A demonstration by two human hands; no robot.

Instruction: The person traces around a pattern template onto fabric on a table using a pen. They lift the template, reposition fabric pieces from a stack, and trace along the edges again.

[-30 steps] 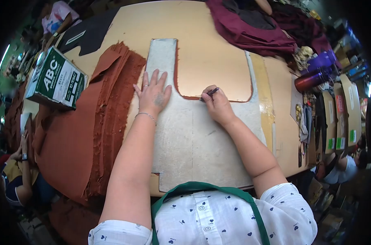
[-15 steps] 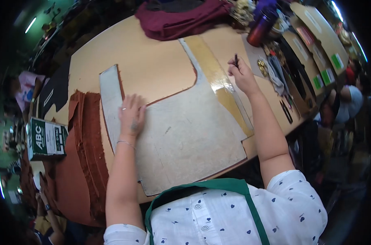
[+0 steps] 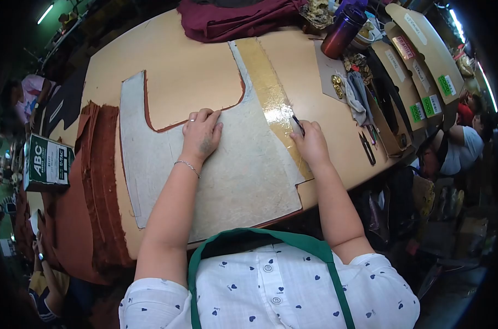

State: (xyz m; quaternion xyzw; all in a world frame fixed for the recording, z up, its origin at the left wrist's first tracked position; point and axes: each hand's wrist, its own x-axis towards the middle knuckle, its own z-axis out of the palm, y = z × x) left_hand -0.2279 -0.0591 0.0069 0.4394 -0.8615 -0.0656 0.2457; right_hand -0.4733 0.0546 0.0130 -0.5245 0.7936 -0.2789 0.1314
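Observation:
A pale grey pattern piece [image 3: 238, 170] with a U-shaped cutout lies on the table, a thin reddish-brown edge showing along the cutout. My left hand [image 3: 202, 134] rests on it just below the cutout, fingers bent against its surface. To the right, my right hand [image 3: 310, 143] holds a dark pen [image 3: 297, 123], its fingers closed round it. That hand is over the right edge of a shiny yellow strip [image 3: 273, 101], which runs along the pattern's right side.
Stacked reddish-brown fabric [image 3: 98, 186] and an ABC box [image 3: 49, 163] are on the left. Maroon fabric [image 3: 238, 21] lies at the back. A tumbler [image 3: 342, 34], black snips [image 3: 367, 148] and cardboard boxes [image 3: 408, 71] stand or lie right. Other people are at both sides.
The view has turned toward the right. My left hand has shifted right along the pattern to below the cutout. My right hand left the cutout edge and came down beside the yellow strip, still with the pen.

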